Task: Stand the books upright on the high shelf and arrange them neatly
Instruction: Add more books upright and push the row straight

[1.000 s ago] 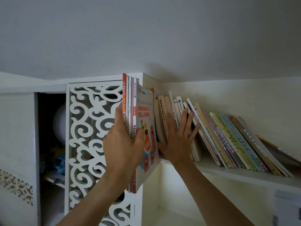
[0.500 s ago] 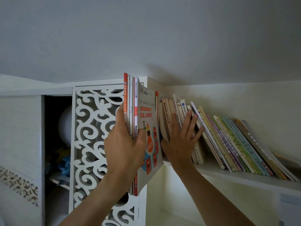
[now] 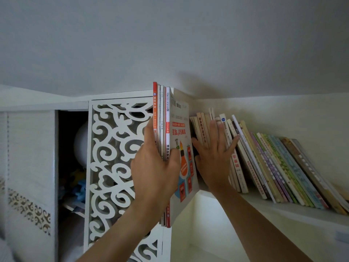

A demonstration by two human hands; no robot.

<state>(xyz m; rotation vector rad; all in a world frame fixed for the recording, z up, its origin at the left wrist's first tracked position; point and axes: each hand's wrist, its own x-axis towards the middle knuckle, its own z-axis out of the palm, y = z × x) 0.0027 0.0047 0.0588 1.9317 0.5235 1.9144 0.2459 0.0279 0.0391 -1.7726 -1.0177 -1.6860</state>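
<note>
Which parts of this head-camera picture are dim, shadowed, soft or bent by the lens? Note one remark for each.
Head view: dim overall; the open cabinet bay is almost black; a soft shadow falls on the ceiling above the held stack of books; the right hand is slightly blurred; the shelf edge slopes and the far-right leaning books smear, typical of a wide-angle lens.

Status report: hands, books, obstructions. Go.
Left hand grips stack of thin books, held upright off the shelf. Right hand flat against leaning row of books. No gap visible yet for the stack.
</note>
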